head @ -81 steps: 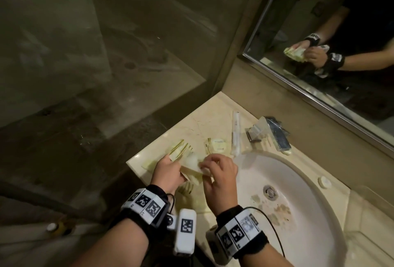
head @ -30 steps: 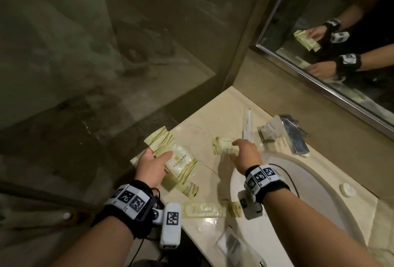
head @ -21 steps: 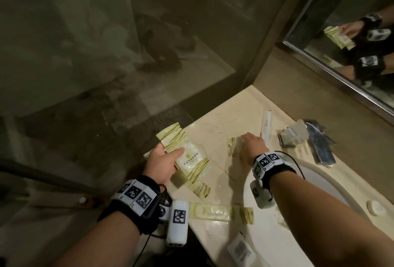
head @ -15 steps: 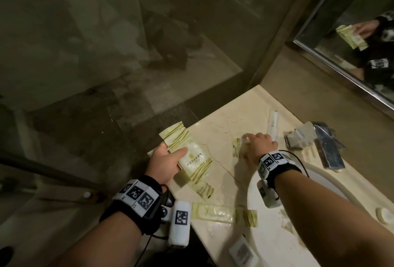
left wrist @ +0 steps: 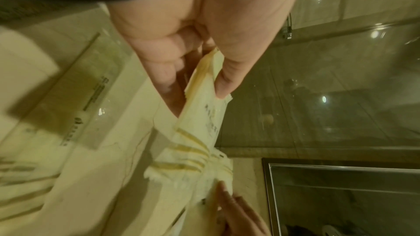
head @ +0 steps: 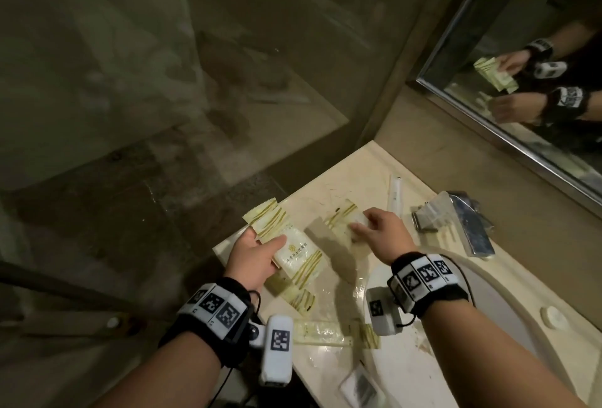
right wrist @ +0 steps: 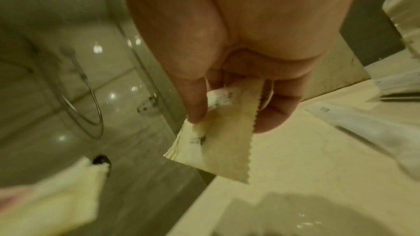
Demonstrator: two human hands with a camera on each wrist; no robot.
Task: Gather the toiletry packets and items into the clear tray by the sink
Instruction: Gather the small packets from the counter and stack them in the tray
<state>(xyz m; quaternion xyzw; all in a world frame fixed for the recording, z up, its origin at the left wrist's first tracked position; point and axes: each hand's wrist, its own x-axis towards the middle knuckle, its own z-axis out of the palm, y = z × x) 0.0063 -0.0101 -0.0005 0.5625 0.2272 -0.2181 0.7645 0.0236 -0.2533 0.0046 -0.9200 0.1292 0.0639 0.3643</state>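
**A:** Since a moment ago, the right hand point(head: 379, 231) has gone from pressing down on the small cream sachet with gold stripes point(head: 345, 217) to lifting it off the beige marble counter point(head: 329, 186).

**B:** And on the left side?

**A:** The left hand point(head: 250, 254) holds a fanned stack of cream, gold-striped packets point(head: 286, 238) out over the counter's left edge, thumb on top, fingers curled beneath.

**B:** How is the right one gripping?

**A:** The wrist view shows the sachet pinched between thumb and fingers, its zigzag edge hanging free just above the counter.

**B:** So which step is this?

**A:** Collecting, I'd judge. The sachet likely joins the stack next, which calls for bringing the hands together. One long clear packet point(head: 322, 334) lies near, one white tube point(head: 394, 194) far, beside the chrome tap point(head: 469, 228).

**B:** And the clear tray?

**A:** I can't pick it out in any view.
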